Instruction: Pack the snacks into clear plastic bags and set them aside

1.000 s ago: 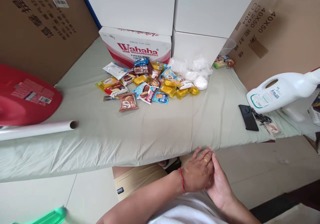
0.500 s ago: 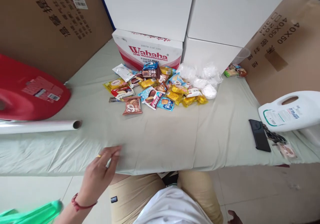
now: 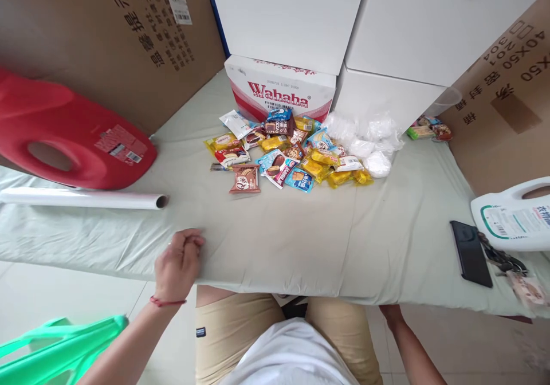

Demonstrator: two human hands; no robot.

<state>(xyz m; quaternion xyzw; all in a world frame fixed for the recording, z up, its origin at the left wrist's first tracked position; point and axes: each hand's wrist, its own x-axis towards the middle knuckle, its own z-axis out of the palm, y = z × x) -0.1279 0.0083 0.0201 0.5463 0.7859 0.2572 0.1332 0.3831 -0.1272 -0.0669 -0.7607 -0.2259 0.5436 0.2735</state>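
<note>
My left hand (image 3: 178,260) rests on the pale green tablecloth (image 3: 275,236) near the front edge, its fingers curled in with nothing visible in them. A red cord circles that wrist. My right hand (image 3: 390,311) is at the table's front edge on the other side; its fingers are hidden below the edge. Beyond both hands lies a pile of wrapped snacks, among them a brown packet (image 3: 245,179), a blue packet (image 3: 299,180) and yellow-wrapped cakes (image 3: 315,169). Crumpled clear plastic (image 3: 378,163) sits at the pile's right.
A Wahaha carton (image 3: 281,90) and white boxes stand behind the snacks. On the left are a red jug (image 3: 86,138) and a white roll (image 3: 86,197); on the right, a white jug (image 3: 511,216) and a phone (image 3: 471,253). A green plastic stool (image 3: 64,350) is at lower left.
The view has shifted left. My left hand has curled its fingers more. My right hand has come up from low down to the table's front edge.
</note>
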